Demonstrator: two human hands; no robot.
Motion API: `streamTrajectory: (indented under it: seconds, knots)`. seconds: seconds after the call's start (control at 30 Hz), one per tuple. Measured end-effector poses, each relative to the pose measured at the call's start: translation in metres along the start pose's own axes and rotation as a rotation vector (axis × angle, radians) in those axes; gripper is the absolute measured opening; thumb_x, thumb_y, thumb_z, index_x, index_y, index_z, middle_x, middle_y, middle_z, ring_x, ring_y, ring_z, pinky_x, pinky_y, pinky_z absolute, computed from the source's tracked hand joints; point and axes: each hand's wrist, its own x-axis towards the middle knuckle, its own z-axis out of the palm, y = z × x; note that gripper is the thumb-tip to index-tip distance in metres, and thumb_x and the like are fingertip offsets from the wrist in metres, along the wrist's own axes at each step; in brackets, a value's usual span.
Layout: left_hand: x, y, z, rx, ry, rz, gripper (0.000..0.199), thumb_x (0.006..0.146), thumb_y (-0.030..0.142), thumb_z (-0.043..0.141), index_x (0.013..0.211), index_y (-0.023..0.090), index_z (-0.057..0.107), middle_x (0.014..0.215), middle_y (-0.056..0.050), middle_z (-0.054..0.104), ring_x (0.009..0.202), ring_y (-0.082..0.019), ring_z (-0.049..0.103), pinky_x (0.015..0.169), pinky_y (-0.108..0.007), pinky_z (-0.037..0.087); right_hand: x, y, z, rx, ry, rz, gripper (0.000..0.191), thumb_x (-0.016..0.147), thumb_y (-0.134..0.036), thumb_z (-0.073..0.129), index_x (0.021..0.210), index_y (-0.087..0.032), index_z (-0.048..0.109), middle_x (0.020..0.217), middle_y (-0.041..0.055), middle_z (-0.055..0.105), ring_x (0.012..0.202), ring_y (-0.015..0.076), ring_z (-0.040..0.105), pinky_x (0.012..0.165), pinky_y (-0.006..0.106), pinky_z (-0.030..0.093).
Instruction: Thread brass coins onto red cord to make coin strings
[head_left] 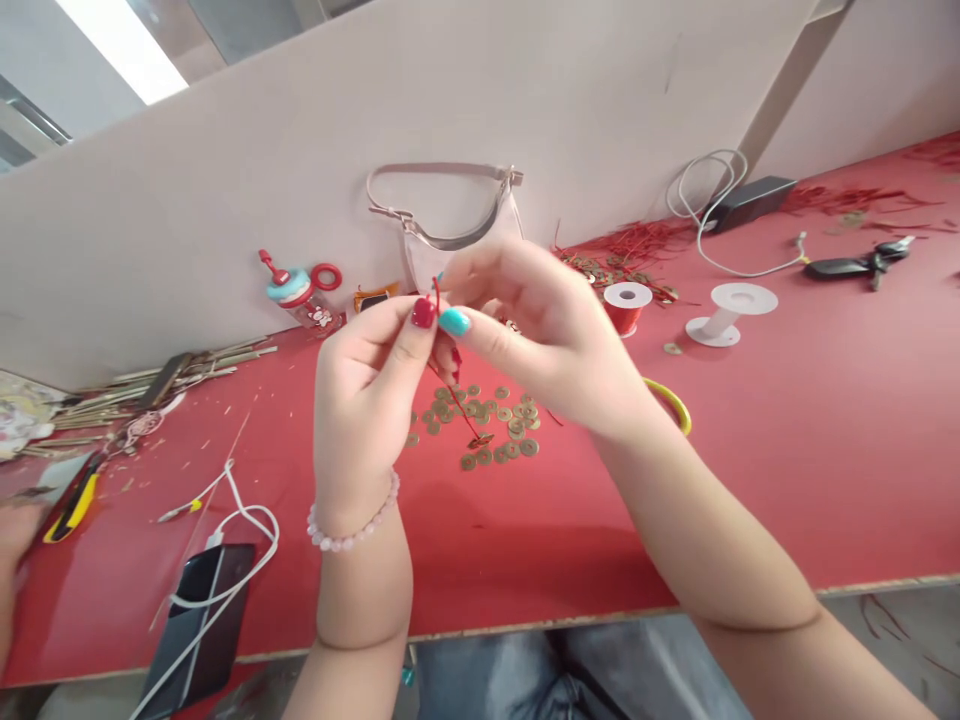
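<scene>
My left hand (375,380) and my right hand (532,330) meet above the middle of the red table. Between thumb and fingers, each pinches a thin red cord (460,408) near its upper end. From my fingers the cord hangs down at a slant, with a coin (480,441) at its lower end. Beneath it, several round brass coins with holes (504,413) lie scattered on the table. Part of the cord is hidden behind my fingertips.
A handbag (457,235) leans on the back panel beside a lidded cup (300,295). On the right are a red cord spool (624,308), a bare white spool (724,315) and keys (855,264). A power bank with cable (206,620) lies at left, near a person's hand (19,530).
</scene>
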Motion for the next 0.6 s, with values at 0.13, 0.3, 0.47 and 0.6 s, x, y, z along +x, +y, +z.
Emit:
streamTrajectory:
  seconds: [0.13, 0.3, 0.47, 0.6]
  knots:
    - [0.004, -0.002, -0.003, -0.016, 0.099, 0.041, 0.022, 0.089, 0.03, 0.046, 0.076, 0.019, 0.061, 0.06, 0.001, 0.052, 0.058, -0.01, 0.054, 0.054, -0.023, 0.045, 0.002, 0.016, 0.0, 0.073, -0.28, 0.045, 0.026, 0.088, -0.036, 0.045, 0.095, -0.013, 0.055, 0.087, 0.0017, 0.059, 0.078, 0.0089, 0.054, 0.068, 0.023, 0.044]
    - [0.006, -0.004, -0.003, -0.064, 0.134, 0.071, 0.022, 0.089, 0.024, 0.046, 0.075, 0.021, 0.062, 0.059, 0.002, 0.051, 0.058, -0.01, 0.053, 0.059, -0.024, 0.045, 0.002, 0.029, 0.005, 0.02, -0.516, 0.069, 0.018, 0.083, -0.028, 0.052, 0.089, -0.013, 0.061, 0.075, -0.0013, 0.06, 0.061, 0.0051, 0.048, 0.057, 0.019, 0.039]
    - [0.007, -0.008, -0.004, -0.107, 0.059, 0.051, 0.022, 0.09, 0.03, 0.045, 0.079, 0.023, 0.063, 0.066, 0.002, 0.056, 0.066, -0.01, 0.057, 0.066, -0.024, 0.047, 0.001, 0.024, 0.015, 0.048, -0.455, 0.078, 0.02, 0.086, -0.022, 0.047, 0.074, -0.013, 0.06, 0.061, -0.0038, 0.056, 0.052, 0.0033, 0.045, 0.051, 0.017, 0.036]
    - [0.006, -0.021, -0.009, -0.191, -0.022, -0.021, 0.028, 0.09, 0.039, 0.04, 0.092, 0.022, 0.063, 0.085, -0.001, 0.061, 0.08, -0.014, 0.061, 0.071, -0.028, 0.049, 0.0, 0.022, 0.013, 0.105, -0.414, 0.065, 0.029, 0.088, -0.031, 0.044, 0.074, -0.013, 0.061, 0.063, -0.0023, 0.058, 0.056, 0.0041, 0.05, 0.053, 0.017, 0.038]
